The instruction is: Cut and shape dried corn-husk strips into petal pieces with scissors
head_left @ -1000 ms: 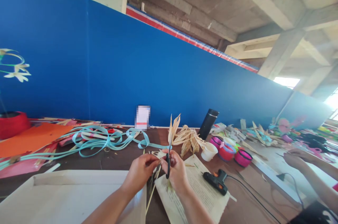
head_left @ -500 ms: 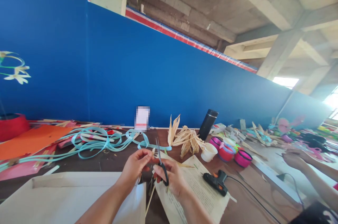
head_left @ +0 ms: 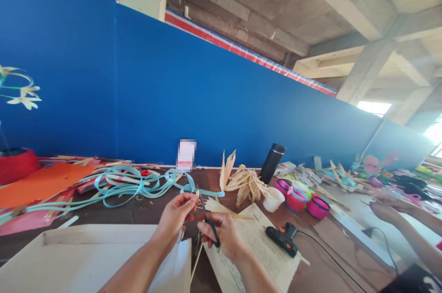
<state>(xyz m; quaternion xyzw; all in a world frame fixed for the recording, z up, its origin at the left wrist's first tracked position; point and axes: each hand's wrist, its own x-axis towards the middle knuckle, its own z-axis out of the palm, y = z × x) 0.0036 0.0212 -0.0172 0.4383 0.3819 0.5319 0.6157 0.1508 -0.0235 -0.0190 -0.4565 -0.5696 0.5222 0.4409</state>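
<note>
My left hand (head_left: 173, 217) is closed in a pinch on a small pale piece of corn husk (head_left: 198, 194), whose tip shows at the fingertips. A pair of scissors (head_left: 214, 233) with black handles is held in my right hand (head_left: 226, 234). Its blades point up and to the left, right beside the pinched piece. From this angle I cannot tell whether the blades touch it. Beneath my right hand lies a printed sheet (head_left: 257, 242) with husk strips on its far end. Dried corn husks (head_left: 247, 184) lie just beyond both hands.
A glue gun (head_left: 285, 238) with its cord lies right of the sheet. Behind it stand a white cup (head_left: 274, 199), pink cups (head_left: 317, 207) and a black bottle (head_left: 272, 164). Light-blue ribbon (head_left: 138, 182) and white board (head_left: 93, 256) are leftward. Another person's hands (head_left: 386, 208) work at right.
The scissor blades have tilted left, closer to my left fingertips. My left hand has shifted slightly left, and the husk piece now shows less.
</note>
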